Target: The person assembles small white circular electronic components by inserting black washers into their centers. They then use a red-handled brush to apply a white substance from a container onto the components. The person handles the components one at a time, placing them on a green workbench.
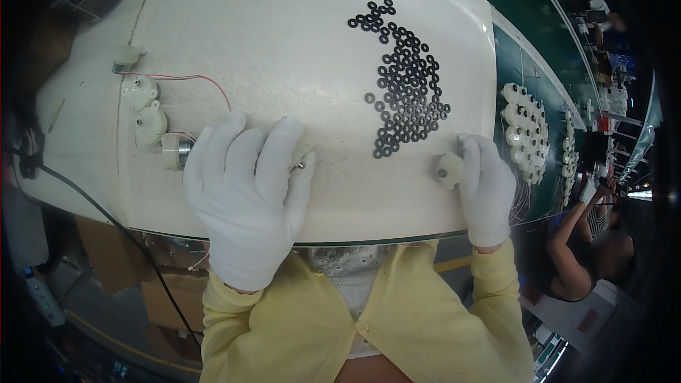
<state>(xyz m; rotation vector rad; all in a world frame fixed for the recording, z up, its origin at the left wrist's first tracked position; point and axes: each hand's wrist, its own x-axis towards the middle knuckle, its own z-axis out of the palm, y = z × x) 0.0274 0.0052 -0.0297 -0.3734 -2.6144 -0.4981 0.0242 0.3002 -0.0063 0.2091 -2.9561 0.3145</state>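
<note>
My left hand (248, 184), in a white glove, is closed over the white table; a small white motor unit with a metal shaft (300, 165) shows between its thumb and forefinger, the rest hidden by the glove. My gloved right hand (488, 184) pinches a white plastic gear motor (450, 169) with a dark ring on its face, near the table's right edge. Between and beyond the hands lies a loose spread of black rubber rings (408, 85). Left of my left hand sit several white gear motors (150, 125), and a red wire (206, 76) runs from them towards its fingers.
On the green surface to the right stands a cluster of white motors (525, 131), with a further row (569, 152) beyond. A black cable (106, 213) crosses the table's left corner. Cardboard boxes (167, 298) are below. Another person (592, 255) works at the far right.
</note>
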